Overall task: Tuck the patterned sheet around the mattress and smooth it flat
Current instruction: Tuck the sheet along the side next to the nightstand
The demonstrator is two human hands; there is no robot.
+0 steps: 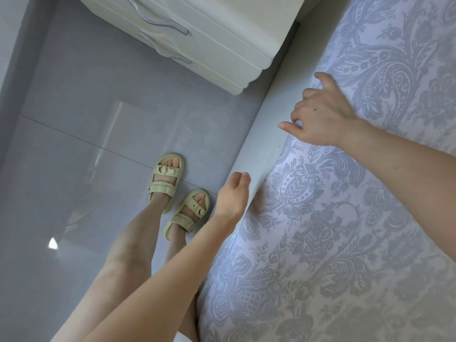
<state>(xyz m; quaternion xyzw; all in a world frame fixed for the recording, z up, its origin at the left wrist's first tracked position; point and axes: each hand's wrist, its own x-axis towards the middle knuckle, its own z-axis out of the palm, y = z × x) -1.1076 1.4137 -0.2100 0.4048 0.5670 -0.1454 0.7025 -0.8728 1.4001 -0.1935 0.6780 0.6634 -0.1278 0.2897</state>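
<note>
In the head view, the patterned sheet (345, 218) is seen spread over the mattress (259, 144). The right hand (320, 114) is stretched forward, its fingers curled round the sheet's edge and the thumb held out. The left hand (233, 193) is held lower against the mattress side, fingers loosely bent, nothing gripped.

The pale lilac patterned sheet (320, 218), grey damask motifs, lies smooth, overhanging the plain-sided mattress (262, 144).

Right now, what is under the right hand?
The patterned sheet lies under the right hand, at its edge; the curled fingers hide the hem, and the sheet covers the mattress beneath.
</note>
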